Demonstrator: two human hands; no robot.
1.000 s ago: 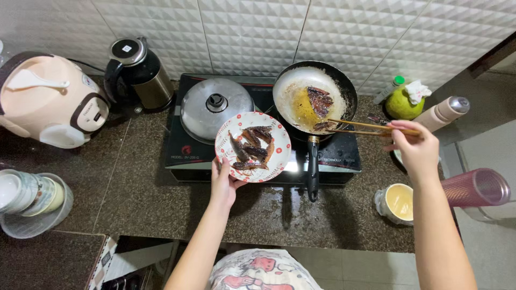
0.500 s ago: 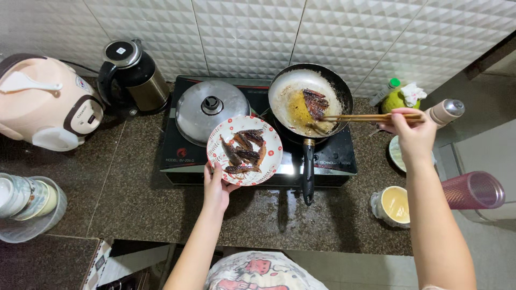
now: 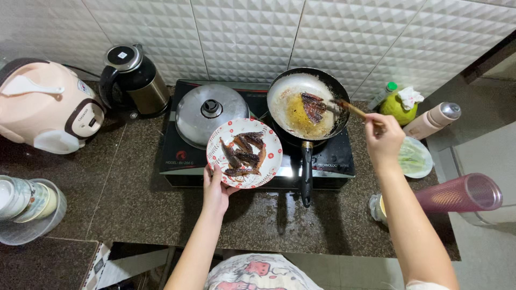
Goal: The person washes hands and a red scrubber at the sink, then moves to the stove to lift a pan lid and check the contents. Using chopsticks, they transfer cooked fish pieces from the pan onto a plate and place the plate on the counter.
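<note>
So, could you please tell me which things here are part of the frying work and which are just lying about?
In use:
left hand holding the patterned plate of fried pieces
right hand with chopsticks
frying pan
cooktop

Lying about:
kettle
rice cooker
lidded pot
pink tumbler
green bottle

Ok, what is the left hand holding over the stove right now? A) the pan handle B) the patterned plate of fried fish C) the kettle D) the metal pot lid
B: the left hand grips the plate of fried fish from below, while the pan handle is untouched.
</note>
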